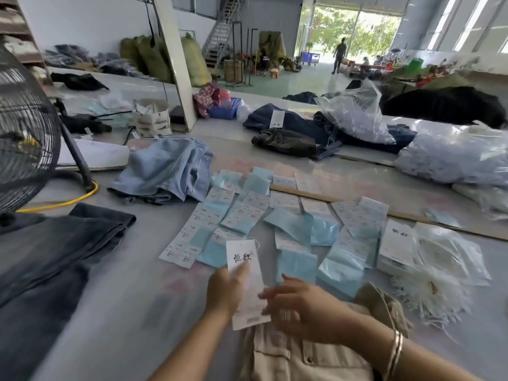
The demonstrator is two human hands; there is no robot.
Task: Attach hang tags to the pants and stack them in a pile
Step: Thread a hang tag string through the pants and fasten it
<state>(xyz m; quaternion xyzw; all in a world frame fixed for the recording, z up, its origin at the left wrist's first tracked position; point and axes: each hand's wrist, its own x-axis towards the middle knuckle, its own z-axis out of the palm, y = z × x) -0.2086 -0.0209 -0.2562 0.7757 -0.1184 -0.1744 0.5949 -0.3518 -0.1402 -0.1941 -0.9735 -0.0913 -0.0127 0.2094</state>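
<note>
While the person stands at the table [154, 284], the goods on it run as follows, largest first.

Dark pants [52, 257]: heavy folded denim at the left edge, lying slack. Judged weighty and limp; best lifted by the waistband with a whole hand, not by a leg.

Pale pants [165, 171]: a light-blue pair, crumpled, further back and left of centre. Soft, likely to sag and slide if taken by one corner.

Beige pants [302, 353]: thin khaki cloth with a button and pocket showing, at the near edge under the person's forearms. Judged lightest of the three and easily bunched; a belt loop or the button placket looks the natural place for a tag string, though no loop can be made out.

Label sheets [239, 213]: white printed slips and blue backing papers, spread fanwise across the middle. Flimsy, apt to scatter.

Tag stack [395, 243]: white cards near the right edge, beside a bundle of white strings [428, 295].

Tag [244, 281]: one long white card with black characters, string at its top end, held upright over the near edge above the beige pants. Stiff but creasable, nearly weightless; hold by the edges.

Left hand [225, 287]: thumb and fingers pinch the tag's left edge.

Right hand [302, 306]: fingers spread fairly wide, tips at the tag's lower right edge; whether they actually grip it cannot be told through the blur.
</note>
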